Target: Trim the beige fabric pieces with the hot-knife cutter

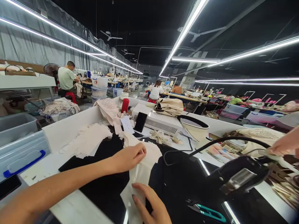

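A pale cream fabric piece (141, 171) lies lengthwise on the black tabletop, its wider end beyond my hands. My left hand (128, 158) is over its upper part, fingers curled together in a closed pinch; what is between the fingertips is hidden. Nearer to me, my right hand (153, 203) rests on the narrow lower part, with its thumb and forefinger apart on the cloth. Teal-handled thread snips (207, 212) lie on the black surface to the right. Beyond my left forearm is a pile of similar cream pieces (87, 140).
A blurred black appliance (243, 179) with a thick cable stands at right; another person's hand (286, 141) is above it. A phone (140, 122) leans on a white vented box (158, 121), near a red cylinder (125, 105). Blue-handled bins (25, 161) stand left.
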`<state>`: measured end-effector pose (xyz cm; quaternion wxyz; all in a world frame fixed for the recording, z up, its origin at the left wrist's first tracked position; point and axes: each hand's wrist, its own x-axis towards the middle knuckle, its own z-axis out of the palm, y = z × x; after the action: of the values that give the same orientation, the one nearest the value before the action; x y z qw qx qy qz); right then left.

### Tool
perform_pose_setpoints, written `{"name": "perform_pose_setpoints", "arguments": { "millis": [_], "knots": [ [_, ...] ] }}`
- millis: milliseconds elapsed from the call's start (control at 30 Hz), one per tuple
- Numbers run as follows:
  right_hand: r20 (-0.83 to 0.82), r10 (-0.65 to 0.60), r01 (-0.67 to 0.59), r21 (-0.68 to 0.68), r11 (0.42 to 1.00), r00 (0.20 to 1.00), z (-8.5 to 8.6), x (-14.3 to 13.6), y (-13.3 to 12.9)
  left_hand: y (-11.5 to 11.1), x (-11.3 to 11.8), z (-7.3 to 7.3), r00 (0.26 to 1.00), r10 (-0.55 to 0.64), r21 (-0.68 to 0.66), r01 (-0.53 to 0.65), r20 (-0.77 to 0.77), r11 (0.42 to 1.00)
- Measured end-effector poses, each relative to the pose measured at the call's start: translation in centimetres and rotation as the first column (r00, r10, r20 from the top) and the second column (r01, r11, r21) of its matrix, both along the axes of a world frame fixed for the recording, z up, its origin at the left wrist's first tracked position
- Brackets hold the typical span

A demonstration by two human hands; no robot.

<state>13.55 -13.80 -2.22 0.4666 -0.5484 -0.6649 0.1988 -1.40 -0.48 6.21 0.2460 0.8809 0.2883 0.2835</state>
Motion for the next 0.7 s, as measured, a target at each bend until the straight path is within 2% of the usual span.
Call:
{"name": "perform_pose_setpoints", "arguments": {
  "millis": [67, 133, 300, 467, 700],
  "knots": [
    [-0.035, 0.016, -0.019, -0.105, 0.994, 0.999, 1.2, 0.4, 2.3, 2.2, 0.4, 1.1, 0.995, 0.074, -0.045, -0.071, 0.074, 0.996],
    [-0.049, -0.074, 0.069, -0.087, 0.994, 0.996, 2.5, 1.7, 4.9, 4.5, 0.8, 1.7, 0.981, 0.150, -0.089, -0.140, 0.124, 0.986],
    [-0.073, -0.282, 0.281, -0.024, 0.960, 0.957, 4.5, 6.5, 11.0, 8.6, 1.0, 1.1, 0.944, 0.299, -0.172, -0.274, 0.139, 0.946],
    [-0.020, -0.355, 0.356, 0.029, 0.934, 0.934, 4.1, 9.2, 14.9, 9.7, 0.6, -0.5, 0.934, 0.357, -0.168, -0.347, 0.030, 0.923],
    [0.174, -0.355, 0.349, 0.066, 0.935, 0.919, 1.9, 10.1, 18.3, 9.8, 0.7, -2.7, 0.913, 0.355, -0.109, -0.381, -0.204, 0.918]
  ]
}}
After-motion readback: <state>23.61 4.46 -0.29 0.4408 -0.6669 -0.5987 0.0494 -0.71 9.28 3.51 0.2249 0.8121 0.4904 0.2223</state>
